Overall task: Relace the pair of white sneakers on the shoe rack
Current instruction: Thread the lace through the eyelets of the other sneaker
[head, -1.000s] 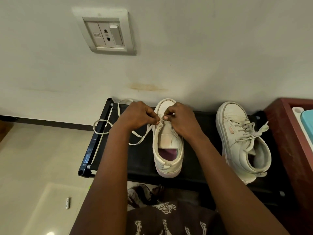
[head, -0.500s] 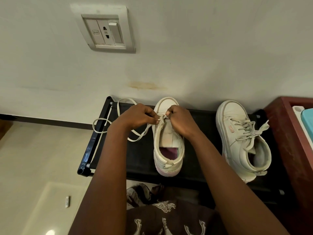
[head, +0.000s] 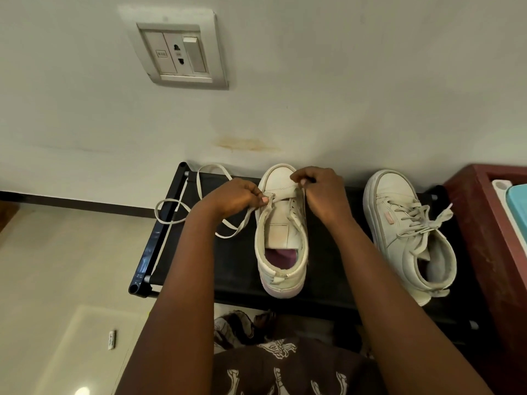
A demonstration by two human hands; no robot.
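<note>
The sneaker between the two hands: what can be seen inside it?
Inside the sneaker, a purple lining or insole shows at the heel opening. The tongue covers everything further toward the toe, so that part cannot be seen.

We find open rack [head: 236, 269] front-left of the unlaced sneaker [head: 281, 240] — farther back the loose lace [head: 245, 222] sprawls. The wall [head: 342, 124] crowds the toes; the laced sneaker [head: 410, 235] and red cabinet [head: 484, 223] block the right.
</note>
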